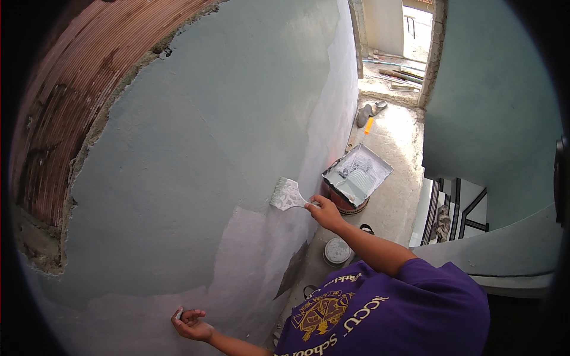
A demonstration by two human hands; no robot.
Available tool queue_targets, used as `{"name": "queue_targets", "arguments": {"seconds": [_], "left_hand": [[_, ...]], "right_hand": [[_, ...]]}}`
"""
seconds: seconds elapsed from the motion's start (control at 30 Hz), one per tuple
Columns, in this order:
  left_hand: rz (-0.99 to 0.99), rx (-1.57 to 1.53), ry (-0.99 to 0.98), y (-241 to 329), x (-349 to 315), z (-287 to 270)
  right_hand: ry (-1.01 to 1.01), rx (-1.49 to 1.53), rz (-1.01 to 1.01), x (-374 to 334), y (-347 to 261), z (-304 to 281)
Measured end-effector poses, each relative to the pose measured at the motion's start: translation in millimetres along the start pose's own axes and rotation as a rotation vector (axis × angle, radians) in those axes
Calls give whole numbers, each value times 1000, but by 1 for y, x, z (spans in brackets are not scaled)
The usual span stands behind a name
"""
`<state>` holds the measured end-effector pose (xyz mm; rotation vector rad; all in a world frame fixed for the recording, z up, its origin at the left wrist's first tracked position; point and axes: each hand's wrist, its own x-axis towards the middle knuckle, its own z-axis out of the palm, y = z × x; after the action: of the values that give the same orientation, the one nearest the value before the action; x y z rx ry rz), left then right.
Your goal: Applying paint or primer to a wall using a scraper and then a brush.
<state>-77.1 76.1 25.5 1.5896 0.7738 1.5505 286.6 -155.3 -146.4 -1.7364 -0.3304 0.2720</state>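
My right hand [325, 212] is closed around the handle of a wide paintbrush [287, 194], its head smeared with pale paint. The bristles meet the wall [208, 136], where grey-green paint borders a whiter, lilac-tinted area. Low down at the left, my left hand [192, 325] is held close to the pale part of the wall, its fingers loosely curled and apart. A greyish spot shows at its fingertips; whether that is paint or a small object I cannot make out. Beyond the brush, a paint tray [375, 159] with wet pale paint rests tilted on a reddish bucket [343, 203].
A paint-marked round lid or tub [338, 251] stands on the concrete floor [395, 172] near my right forearm. Farther off lie dark shoes [364, 115] and an orange-handled tool [369, 126]. Bare ribbed brick [89, 89] edges the wall's left side. A doorway opens at the far end.
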Motion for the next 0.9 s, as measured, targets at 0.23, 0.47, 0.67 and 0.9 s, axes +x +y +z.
{"name": "queue_targets", "arguments": {"seconds": [0.23,0.47,0.67,0.9], "left_hand": [[-6,1,9,0,2,0],[4,9,18,1,1,2],[13,-6,11,1,1,-1],[-5,1,1,1,1,2]], "right_hand": [[-25,256,82,10,7,-14],[33,-104,-22,-3,-2,1],[-146,142,-42,-6,-14,-10],[77,-155,21,-7,11,-6]]}}
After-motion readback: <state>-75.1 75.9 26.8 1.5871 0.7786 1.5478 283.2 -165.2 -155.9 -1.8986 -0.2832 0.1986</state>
